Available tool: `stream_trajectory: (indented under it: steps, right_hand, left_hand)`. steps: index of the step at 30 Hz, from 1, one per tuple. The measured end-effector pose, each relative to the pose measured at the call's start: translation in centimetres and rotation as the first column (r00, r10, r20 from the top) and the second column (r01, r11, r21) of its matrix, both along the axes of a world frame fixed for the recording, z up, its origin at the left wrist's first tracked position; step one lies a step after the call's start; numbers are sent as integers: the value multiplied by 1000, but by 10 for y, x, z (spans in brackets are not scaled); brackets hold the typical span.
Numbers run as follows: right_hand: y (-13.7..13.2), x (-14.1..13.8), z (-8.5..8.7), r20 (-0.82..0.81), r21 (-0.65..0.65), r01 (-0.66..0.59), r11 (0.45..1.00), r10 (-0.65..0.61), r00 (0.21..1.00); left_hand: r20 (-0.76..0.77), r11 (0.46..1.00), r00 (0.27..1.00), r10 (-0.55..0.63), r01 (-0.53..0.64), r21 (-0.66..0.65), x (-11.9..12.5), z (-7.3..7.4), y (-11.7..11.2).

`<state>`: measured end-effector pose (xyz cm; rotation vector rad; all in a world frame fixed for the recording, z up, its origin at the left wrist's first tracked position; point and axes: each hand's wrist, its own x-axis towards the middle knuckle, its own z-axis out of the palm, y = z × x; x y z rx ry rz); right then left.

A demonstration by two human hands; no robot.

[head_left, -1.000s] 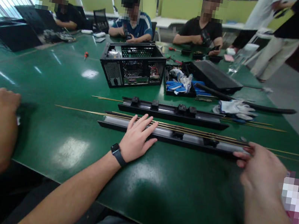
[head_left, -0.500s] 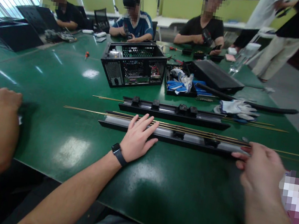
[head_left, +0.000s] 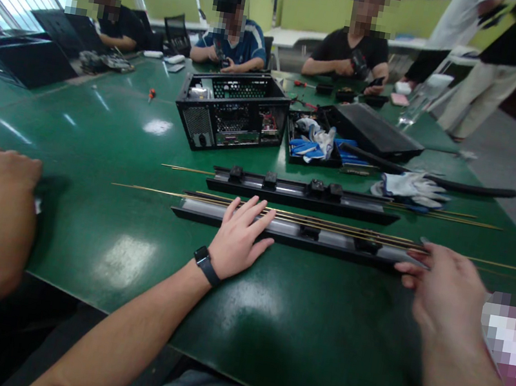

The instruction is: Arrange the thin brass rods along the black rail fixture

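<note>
My left hand lies flat with its fingers spread over a long black channel rail and the thin golden rods running along it. A dark watch is on that wrist. At the rail's right end, my right hand is closed in a pinch around the rods; the fingers partly hide the exact contact. The rods stick out past both ends of the rail. Two black blocks sit inside its pale channel. Behind it lies a second similar rail with several black blocks and more golden rods.
An open black computer case stands behind the rails. Gloves and a black tray lie to its right, near a long black strip. A neighbour's hands are at left. Several people are across the green table.
My right hand has shifted slightly left along the rods. My left hand stays flat in the same place on the rail.
</note>
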<state>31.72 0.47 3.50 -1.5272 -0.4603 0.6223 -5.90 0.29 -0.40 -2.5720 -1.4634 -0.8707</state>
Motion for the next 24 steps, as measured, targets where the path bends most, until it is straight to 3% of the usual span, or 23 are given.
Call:
stream_trajectory:
  steps: [4,11,17,22,24]
  right_hand:
    - [-4,-11,-5,-1,31,-148,989,148,989]
    - [1,-1,0,0,-2,80,997,-80,997]
    - [-2,-3,-5,3,-21,-97,995,97,995]
    - [4,7,-7,27,9,95,995,-95,995]
    - [4,10,-7,28,3,108,994,-108,994]
  left_hand:
    - [-3,1000,1000,-9,9,17,-1,1,0]
    - [-1,1000,1000,0,0,9,-1,0,-1]
    - [4,1000,1000,-3,3,-2,-1,0,0]
    - [11,1000,1000,-12,12,-4,-2,1,0]
    - [6,1000,1000,-14,14,-5,-1,2,0]
